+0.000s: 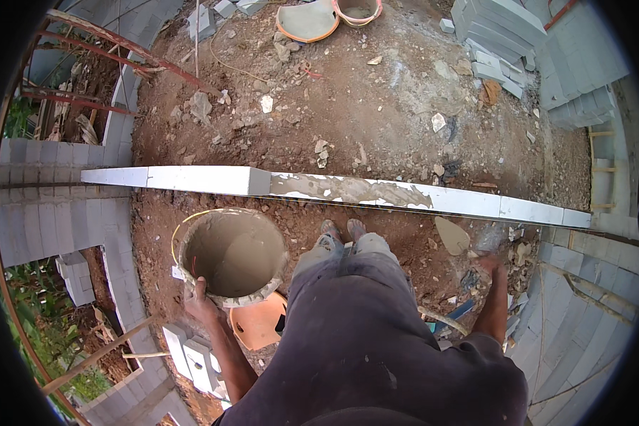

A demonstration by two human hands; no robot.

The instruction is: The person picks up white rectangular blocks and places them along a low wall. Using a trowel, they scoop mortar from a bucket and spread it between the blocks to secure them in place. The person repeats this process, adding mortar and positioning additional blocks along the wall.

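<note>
My left hand (201, 302) is closed on the near left rim of a round bucket (184, 245), held tilted left of my legs. Wet grey mortar (252, 259) lies inside it. Out to the right, my right hand (488, 264) grips a trowel (452, 236); its broad blade is coated with mortar and points toward the wall. A low row of white blocks (199, 179) crosses in front of my feet. Mortar (348, 190) is spread over the middle of its top, beside the end of a higher block on the left. A thin yellow string runs along its near side.
An orange tub (259, 323) sits behind the bucket. Beyond the wall stand another orange-rimmed tub (309, 20) and a small bucket (357, 10). White blocks are stacked far right (500, 32) and near left (192, 355). Stones litter the dirt floor; grey block walls (117, 277) flank both sides.
</note>
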